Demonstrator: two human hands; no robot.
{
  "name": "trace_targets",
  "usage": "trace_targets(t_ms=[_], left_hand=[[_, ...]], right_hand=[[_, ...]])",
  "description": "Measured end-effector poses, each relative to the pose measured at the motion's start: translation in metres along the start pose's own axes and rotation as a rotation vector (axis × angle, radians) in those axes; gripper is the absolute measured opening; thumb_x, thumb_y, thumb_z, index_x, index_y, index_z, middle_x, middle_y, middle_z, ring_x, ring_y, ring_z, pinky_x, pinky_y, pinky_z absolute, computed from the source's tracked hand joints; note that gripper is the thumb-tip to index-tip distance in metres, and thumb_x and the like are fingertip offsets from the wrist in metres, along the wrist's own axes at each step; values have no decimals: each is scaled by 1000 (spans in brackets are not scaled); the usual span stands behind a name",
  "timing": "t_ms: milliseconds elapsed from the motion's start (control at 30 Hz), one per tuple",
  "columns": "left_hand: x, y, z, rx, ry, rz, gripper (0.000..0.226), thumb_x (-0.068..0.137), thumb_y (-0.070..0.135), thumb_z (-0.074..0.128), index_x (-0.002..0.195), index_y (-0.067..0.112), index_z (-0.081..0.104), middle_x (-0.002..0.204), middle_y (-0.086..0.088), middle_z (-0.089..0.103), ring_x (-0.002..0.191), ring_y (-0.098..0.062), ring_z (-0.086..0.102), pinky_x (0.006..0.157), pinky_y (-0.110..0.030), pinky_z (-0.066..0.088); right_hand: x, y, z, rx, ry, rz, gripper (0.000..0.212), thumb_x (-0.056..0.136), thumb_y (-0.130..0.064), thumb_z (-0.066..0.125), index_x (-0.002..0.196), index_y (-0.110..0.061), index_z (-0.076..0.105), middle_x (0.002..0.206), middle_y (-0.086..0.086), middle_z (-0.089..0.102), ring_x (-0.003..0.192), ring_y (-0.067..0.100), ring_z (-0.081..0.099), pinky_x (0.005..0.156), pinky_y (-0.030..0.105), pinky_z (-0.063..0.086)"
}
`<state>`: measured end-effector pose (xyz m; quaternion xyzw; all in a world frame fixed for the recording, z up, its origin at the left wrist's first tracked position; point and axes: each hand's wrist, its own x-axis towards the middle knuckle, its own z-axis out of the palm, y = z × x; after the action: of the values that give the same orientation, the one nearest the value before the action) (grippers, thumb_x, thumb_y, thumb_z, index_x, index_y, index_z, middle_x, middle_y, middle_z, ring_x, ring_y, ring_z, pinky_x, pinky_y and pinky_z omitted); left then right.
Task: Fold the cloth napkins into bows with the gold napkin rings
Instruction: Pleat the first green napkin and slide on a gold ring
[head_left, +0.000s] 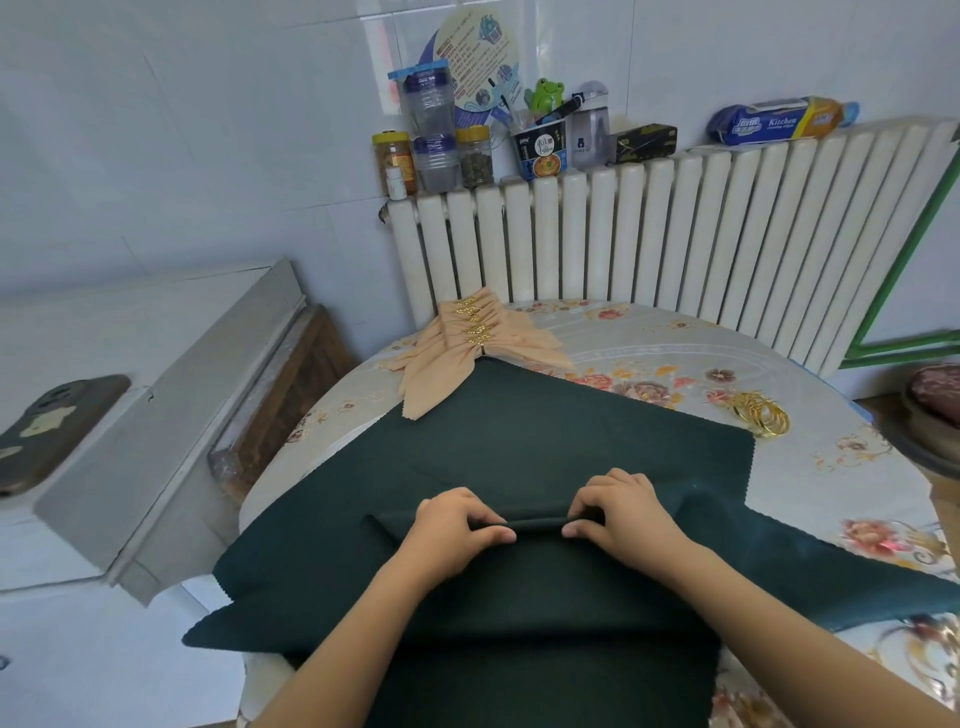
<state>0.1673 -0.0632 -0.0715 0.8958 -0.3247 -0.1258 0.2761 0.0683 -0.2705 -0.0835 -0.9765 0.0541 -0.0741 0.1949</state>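
Note:
A dark green cloth napkin lies spread over the round table, on top of other green cloth. My left hand and my right hand sit side by side at its middle, each pinching a narrow raised pleat of the green napkin between thumb and fingers. A stack of peach napkin bows with gold rings lies at the table's far edge. Several loose gold napkin rings lie on the right.
The table wears a floral cover. A white radiator stands behind it with jars, a cup and a kitchen-wrap box on top. A grey cabinet with a phone stands to the left.

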Motion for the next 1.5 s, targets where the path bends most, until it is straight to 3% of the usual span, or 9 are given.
trace_targets(t_ms=[267, 467, 800, 934, 1067, 1200, 1267, 1367, 1500], left_hand=[[-1, 5, 9, 17, 84, -104, 17, 81, 50, 65, 73, 36, 66, 86, 12, 56, 90, -5, 52, 98, -29, 28], [6, 9, 10, 207, 103, -106, 39, 75, 52, 69, 106, 34, 53, 101, 17, 42, 108, -5, 39, 90, -24, 17], [-16, 16, 14, 281, 321, 172, 14, 79, 36, 71, 85, 25, 66, 91, 15, 49, 93, -5, 45, 87, -16, 16], [-35, 11, 14, 263, 261, 242, 13, 81, 35, 68, 86, 23, 66, 96, 14, 57, 97, -7, 51, 87, -22, 33], [-46, 9, 16, 321, 136, 241, 30, 84, 57, 56, 89, 29, 68, 110, 18, 55, 109, 1, 42, 95, -22, 22], [-36, 18, 16, 347, 108, 194, 35, 94, 46, 47, 85, 20, 68, 113, 11, 58, 112, -5, 46, 101, -22, 24], [-30, 23, 22, 324, 110, 168, 25, 93, 40, 50, 93, 17, 61, 112, 6, 58, 109, -11, 49, 102, -28, 33], [-32, 26, 33, 277, -26, 89, 43, 98, 34, 40, 138, 18, 37, 146, 0, 37, 137, -15, 29, 114, -30, 20], [-42, 24, 39, 435, -143, 92, 51, 102, 36, 20, 151, 24, 10, 159, 5, 1, 145, -8, -5, 118, -33, -4]], right_hand=[[-1, -6, 0, -11, -21, 134, 19, 89, -49, 55, 87, -32, 62, 98, -11, 53, 103, 13, 46, 90, 27, 31], [1, -7, 1, -88, -38, 227, 56, 84, -52, 59, 134, -34, 42, 134, -9, 44, 127, 18, 32, 104, 33, 21], [-21, -16, -1, -173, 193, 50, 19, 87, -43, 58, 99, -28, 61, 103, -12, 56, 104, 13, 47, 91, 25, 25], [-35, -14, -9, -129, 93, -26, 24, 84, -48, 62, 92, -25, 62, 97, -11, 63, 99, 14, 52, 82, 25, 36], [-43, -11, -13, -120, -63, -32, 37, 85, -65, 47, 79, -31, 61, 104, -14, 63, 101, 9, 52, 91, 28, 38], [-36, -19, -10, -128, -57, 18, 35, 90, -53, 48, 74, -24, 58, 103, -10, 62, 99, 13, 54, 87, 27, 39], [-34, -25, -5, -109, -42, 33, 22, 89, -47, 54, 88, -25, 56, 113, -9, 58, 109, 15, 52, 89, 26, 37], [-41, -30, 2, -94, -130, 66, 50, 95, -43, 45, 141, -26, 35, 151, -4, 32, 139, 17, 29, 110, 29, 24], [-56, -31, 8, -180, -198, 65, 51, 101, -45, 24, 150, -29, 19, 158, -6, 12, 146, 12, 6, 116, 30, 4]])
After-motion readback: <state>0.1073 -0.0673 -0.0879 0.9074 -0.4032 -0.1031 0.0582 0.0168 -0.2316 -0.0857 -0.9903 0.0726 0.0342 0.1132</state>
